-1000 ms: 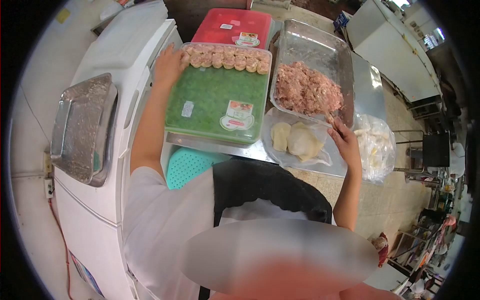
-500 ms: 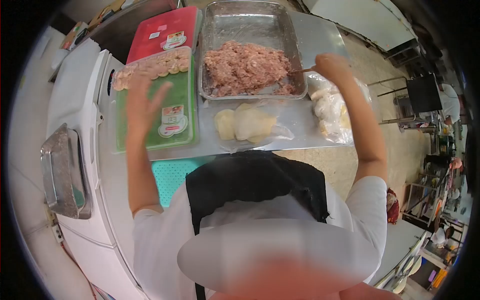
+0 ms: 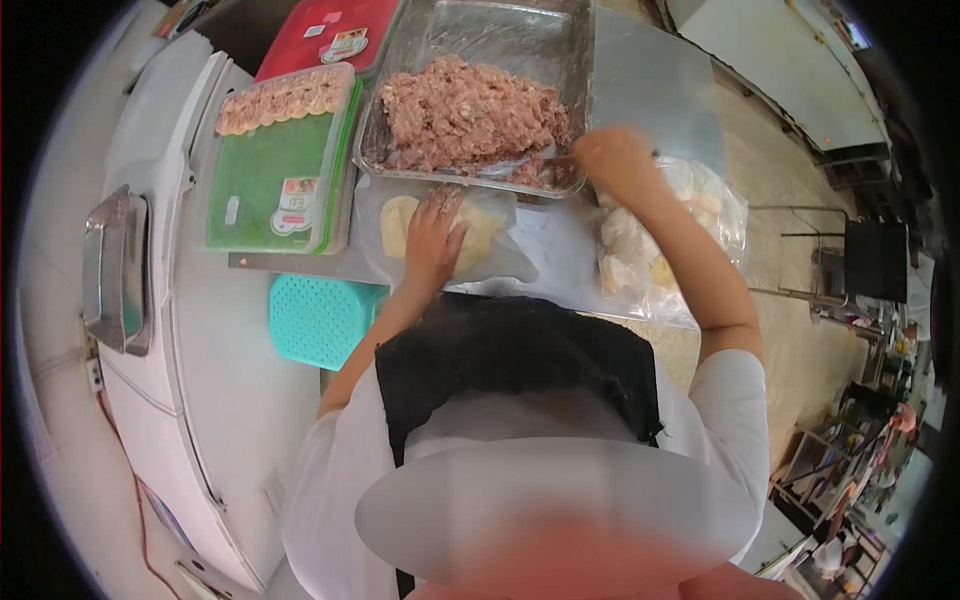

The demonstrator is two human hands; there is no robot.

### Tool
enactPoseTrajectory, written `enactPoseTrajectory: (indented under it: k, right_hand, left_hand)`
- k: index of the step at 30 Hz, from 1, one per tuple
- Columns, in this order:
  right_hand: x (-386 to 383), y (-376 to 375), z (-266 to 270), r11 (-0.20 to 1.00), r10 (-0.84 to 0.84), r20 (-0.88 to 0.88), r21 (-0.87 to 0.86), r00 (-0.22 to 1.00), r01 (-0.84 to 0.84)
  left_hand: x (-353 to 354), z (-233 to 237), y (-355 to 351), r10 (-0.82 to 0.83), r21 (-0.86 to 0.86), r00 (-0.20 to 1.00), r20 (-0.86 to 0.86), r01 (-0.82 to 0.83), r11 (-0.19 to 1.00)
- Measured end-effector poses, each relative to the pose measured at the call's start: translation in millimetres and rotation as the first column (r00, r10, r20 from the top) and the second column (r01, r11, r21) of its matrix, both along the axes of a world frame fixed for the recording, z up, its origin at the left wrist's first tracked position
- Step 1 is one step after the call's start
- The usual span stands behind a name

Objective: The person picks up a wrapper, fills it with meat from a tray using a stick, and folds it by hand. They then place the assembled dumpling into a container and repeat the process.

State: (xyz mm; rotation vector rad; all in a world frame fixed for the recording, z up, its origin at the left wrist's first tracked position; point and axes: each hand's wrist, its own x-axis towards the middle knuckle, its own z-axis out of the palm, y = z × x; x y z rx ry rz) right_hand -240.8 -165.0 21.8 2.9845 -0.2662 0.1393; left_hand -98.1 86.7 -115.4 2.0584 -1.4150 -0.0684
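Observation:
My left hand (image 3: 437, 238) reaches over the pale round dough wrappers (image 3: 398, 226) on a clear plastic sheet. Its fingers are stretched out and touch the wrappers. My right hand (image 3: 618, 162) is closed around a thin stick-like tool (image 3: 566, 158), whose tip points into the meat at the tray's right side; most of it is hidden. Pink minced meat (image 3: 475, 112) is heaped in the near half of a metal tray (image 3: 500, 22). To the left, a green-based plastic container (image 3: 265, 180) carries rows of filled pieces (image 3: 280, 100) along its far end.
A clear plastic bag (image 3: 670, 240) of pale contents lies by my right forearm. Behind the green container is a red one (image 3: 325, 40). A turquoise perforated stool (image 3: 322, 318) stands below the table edge. At far left, a metal pan (image 3: 118, 270) sits near a white appliance (image 3: 225, 400).
My left hand has come from above the filled pieces on the green container, right and nearer, onto the wrappers. My right hand stays by the tray with the tool. The whole view has shifted slightly.

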Motion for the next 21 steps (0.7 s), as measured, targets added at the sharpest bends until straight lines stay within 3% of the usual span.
enactPoseTrajectory:
  k: [2, 5, 8, 11, 12, 14, 15, 18, 21]
  right_hand:
    - [-2, 22, -23, 0.985, 0.154, 0.047, 0.071, 0.987, -0.157]
    - [-10, 21, -19, 0.980, 0.193, 0.020, 0.047, 0.981, -0.194]
    - [-1, -9, 25, 0.994, -0.062, -0.200, 0.072, 0.978, 0.078]
    - [5, -18, -12, 0.996, 0.064, 0.012, -0.064, 0.998, -0.063]
    - [5, -3, -23, 0.997, 0.074, -0.002, -0.034, 0.997, -0.075]
    - [5, 39, -36, 0.995, 0.097, -0.030, 0.026, 0.995, -0.097]
    - [2, 32, -36, 0.985, 0.141, 0.043, 0.098, 0.989, -0.144]
    - [2, 7, 10, 0.998, 0.006, -0.128, 0.070, 0.992, 0.003]
    - [-2, 9, 24, 0.984, -0.176, -0.269, -0.083, 0.947, 0.160]
  left_hand:
    - [8, -1, -1, -0.022, 0.022, 0.998, -0.055, 0.024, 0.999]
    - [10, 11, 9, -0.030, -0.003, 0.997, -0.070, 0.029, 1.000]
    - [7, 30, 13, 0.033, -0.061, 0.999, 0.016, -0.032, 0.998]
    - [1, 37, 21, 0.118, -0.045, 0.993, 0.026, -0.117, 0.992]
    - [2, 38, 23, 0.144, -0.024, 0.989, 0.014, -0.144, 0.989]
    - [12, 26, 24, 0.157, -0.020, 0.963, -0.221, -0.166, 0.986]
    - [16, 22, 25, 0.163, -0.011, 0.927, -0.338, -0.177, 0.984]
    - [32, 22, 28, 0.051, -0.155, 0.891, -0.451, -0.135, 0.979]
    - [51, 20, 32, -0.025, -0.239, 0.875, -0.483, -0.105, 0.965]
